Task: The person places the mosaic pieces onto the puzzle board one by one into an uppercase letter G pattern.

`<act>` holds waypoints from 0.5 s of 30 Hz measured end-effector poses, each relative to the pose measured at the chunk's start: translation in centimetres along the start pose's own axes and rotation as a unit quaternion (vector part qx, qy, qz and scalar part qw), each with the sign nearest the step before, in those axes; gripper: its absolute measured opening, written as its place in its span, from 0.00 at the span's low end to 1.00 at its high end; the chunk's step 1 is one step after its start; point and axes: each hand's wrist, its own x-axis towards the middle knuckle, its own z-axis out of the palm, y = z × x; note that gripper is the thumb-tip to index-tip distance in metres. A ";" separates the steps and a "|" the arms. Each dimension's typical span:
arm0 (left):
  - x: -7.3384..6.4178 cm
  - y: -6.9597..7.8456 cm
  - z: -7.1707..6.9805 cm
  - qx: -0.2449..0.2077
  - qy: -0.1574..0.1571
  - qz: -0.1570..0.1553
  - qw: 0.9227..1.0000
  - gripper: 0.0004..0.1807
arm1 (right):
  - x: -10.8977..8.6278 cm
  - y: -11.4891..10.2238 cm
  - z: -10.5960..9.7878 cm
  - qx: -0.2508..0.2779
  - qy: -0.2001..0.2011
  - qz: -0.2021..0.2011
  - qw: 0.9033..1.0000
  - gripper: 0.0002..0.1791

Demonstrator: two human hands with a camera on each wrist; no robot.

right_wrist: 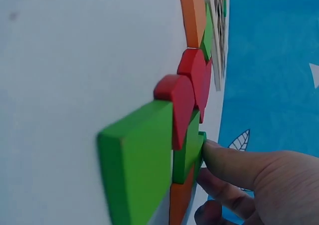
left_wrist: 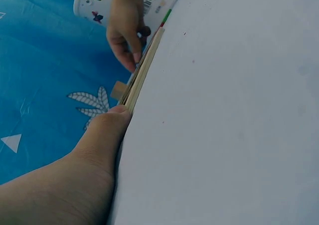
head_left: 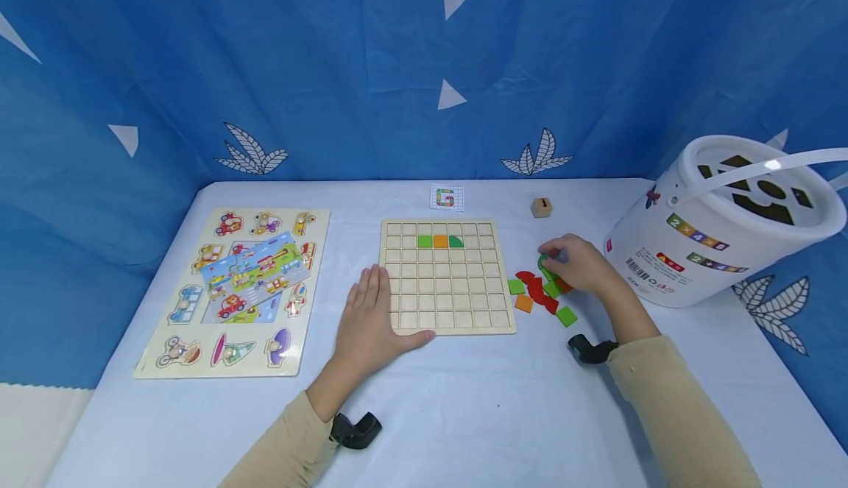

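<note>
A wooden grid board (head_left: 444, 282) lies on the table, with a green square (head_left: 425, 242), an orange square (head_left: 440, 242) and a green rounded piece (head_left: 456, 242) in one row. Flat along its left edge rests my left hand (head_left: 367, 326), fingers straight, thumb against the front edge; the left wrist view shows that thumb (left_wrist: 107, 130) on the board's side. To the right, my right hand (head_left: 579, 263) pinches a green curved piece (head_left: 545, 267) at the far side of a loose pile. Red curved pieces (head_left: 536, 291), green squares (head_left: 566, 316) and orange squares (head_left: 524, 303) lie there.
A pattern card (head_left: 447, 197) and a small wooden block (head_left: 541, 207) sit beyond the board. At right stands a white bucket (head_left: 669, 252) with a handle. A picture puzzle board (head_left: 152, 359) with cards (head_left: 255, 278) on it lies at left.
</note>
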 end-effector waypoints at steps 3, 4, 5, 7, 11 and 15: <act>0.0 0.0 0.0 0.001 -0.002 -0.001 1.000 0.76 | -0.1 0.1 0.1 0.011 0.006 0.003 1.000 0.17; 0.0 0.0 0.0 0.001 -0.002 -0.001 1.000 0.76 | -0.1 0.2 0.1 0.013 0.008 0.003 1.000 0.16; 0.0 0.0 0.0 0.000 -0.002 -0.001 1.000 0.76 | 0.0 0.3 0.1 0.017 0.009 0.004 1.000 0.15; 0.0 0.0 0.0 0.000 -0.001 0.000 1.000 0.76 | 0.0 0.5 0.2 0.024 0.010 0.006 1.000 0.14; 0.0 0.0 0.0 -0.003 0.002 0.002 1.000 0.75 | 0.2 1.0 0.3 0.041 0.011 0.006 0.999 0.13; 0.0 0.1 0.0 -0.004 0.001 0.003 1.000 0.75 | 0.4 1.4 0.3 0.059 0.010 0.002 0.998 0.13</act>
